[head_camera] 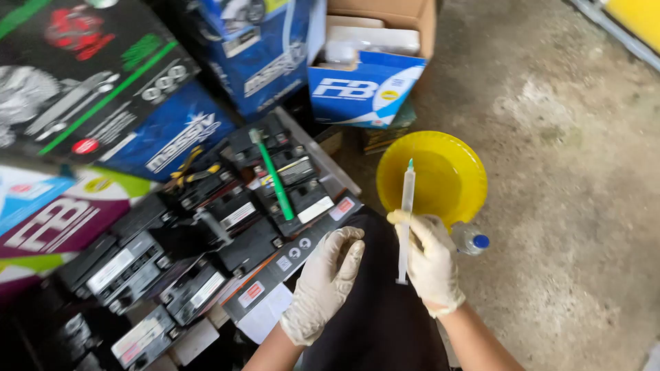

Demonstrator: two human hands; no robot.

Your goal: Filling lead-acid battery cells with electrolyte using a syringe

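Note:
Both my hands wear pale latex gloves. My right hand [432, 261] grips a clear plastic syringe [407, 206] held upright, its green tip pointing up in front of a yellow plastic bowl [460, 172] on the concrete floor. My left hand [328, 282] is empty, with its fingers loosely curled, resting by the edge of a black battery [289, 257] and my dark trouser leg. Several small black batteries [206, 227] lie packed together to the left, and a green toothbrush [273, 175] rests on top of them.
Stacked battery cartons [89, 75] in black, blue and white fill the upper left. An open blue-and-white cardboard box [368, 82] stands behind the bowl. A small clear bottle with a blue cap [473, 240] lies beside the bowl. Bare concrete floor [570, 206] spreads to the right.

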